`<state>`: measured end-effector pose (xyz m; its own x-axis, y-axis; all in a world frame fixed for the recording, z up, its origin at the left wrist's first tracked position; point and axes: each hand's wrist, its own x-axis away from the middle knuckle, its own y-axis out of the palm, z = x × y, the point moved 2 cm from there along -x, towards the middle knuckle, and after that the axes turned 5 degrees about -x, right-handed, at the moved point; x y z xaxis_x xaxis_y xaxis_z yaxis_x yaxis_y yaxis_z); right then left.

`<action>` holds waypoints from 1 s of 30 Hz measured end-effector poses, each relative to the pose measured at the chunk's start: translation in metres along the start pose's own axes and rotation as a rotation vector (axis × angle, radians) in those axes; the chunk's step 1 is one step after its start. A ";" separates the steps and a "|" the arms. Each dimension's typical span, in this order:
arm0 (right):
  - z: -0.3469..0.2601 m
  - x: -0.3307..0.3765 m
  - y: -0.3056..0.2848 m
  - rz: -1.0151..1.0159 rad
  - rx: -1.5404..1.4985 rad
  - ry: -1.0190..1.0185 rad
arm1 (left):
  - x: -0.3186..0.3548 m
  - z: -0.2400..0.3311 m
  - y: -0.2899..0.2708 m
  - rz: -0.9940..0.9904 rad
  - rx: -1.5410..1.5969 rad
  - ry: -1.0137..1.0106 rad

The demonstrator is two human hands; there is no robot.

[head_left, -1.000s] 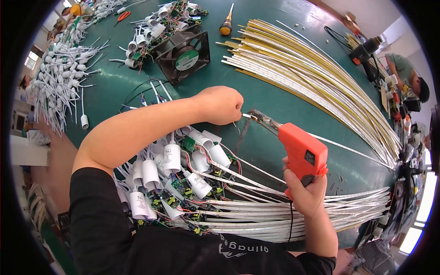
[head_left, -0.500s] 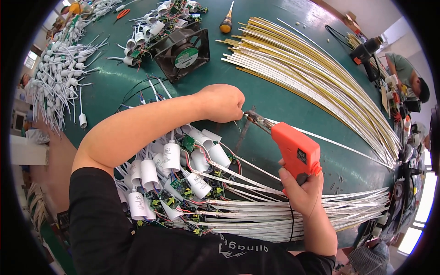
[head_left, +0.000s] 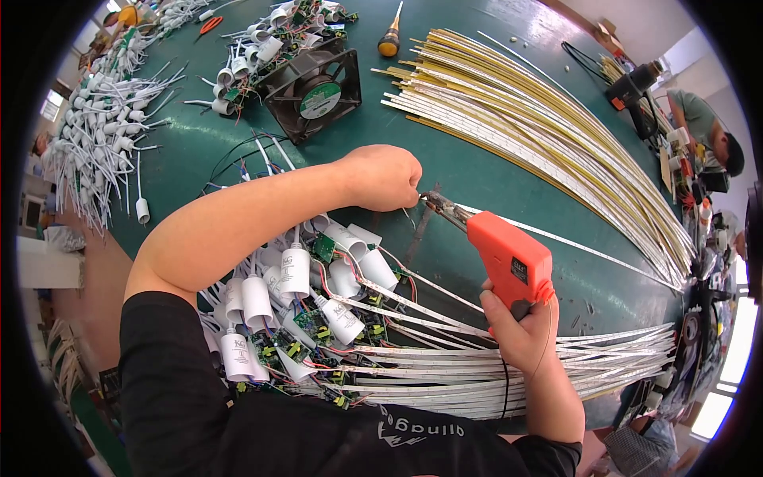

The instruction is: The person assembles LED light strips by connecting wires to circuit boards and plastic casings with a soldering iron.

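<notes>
An orange-red plastic soldering gun [head_left: 510, 256] with a dark metal tip is hanging over the green, smooth-topped table [head_left: 457, 171], its nose pointing at the left hand. The person's right hand [head_left: 520, 322] is gripping its handle, fingers wrapped around. The left hand [head_left: 385, 176] is resting curled tightly closed just beside the tip; a thin wire is poking out below its fingers, but I cannot tell exactly what it is pinching. A narrow white strip [head_left: 572, 242] is running behind the gun toward the right side. Below the left forearm, white cylindrical lamp caps [head_left: 296, 270] are lying heaped among green circuit boards, their red and white wires leading into long white strips [head_left: 509, 358]. Beyond the hands, a square black fan [head_left: 312, 97] is standing near a yellow-and-black screwdriver [head_left: 389, 40], while a curved bundle of yellow and white strips [head_left: 540, 131] is spreading across the right
</notes>
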<state>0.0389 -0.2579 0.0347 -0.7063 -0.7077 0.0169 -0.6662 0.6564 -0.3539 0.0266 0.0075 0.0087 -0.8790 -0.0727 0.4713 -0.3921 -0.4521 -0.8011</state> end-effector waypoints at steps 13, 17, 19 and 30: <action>0.000 0.001 0.000 -0.003 0.016 0.040 | -0.001 0.001 -0.001 -0.019 -0.004 -0.010; -0.001 0.002 0.000 -0.009 0.010 0.061 | -0.001 -0.001 0.000 -0.026 -0.002 -0.020; -0.004 0.003 -0.005 0.018 -0.026 0.036 | -0.001 0.000 0.000 -0.006 -0.009 0.003; -0.007 0.012 -0.013 0.144 -0.305 -0.005 | 0.000 0.001 0.000 -0.011 0.009 -0.016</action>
<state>0.0373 -0.2731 0.0457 -0.7976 -0.6029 -0.0174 -0.6013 0.7971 -0.0557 0.0272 0.0071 0.0089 -0.8699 -0.0820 0.4864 -0.3996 -0.4610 -0.7923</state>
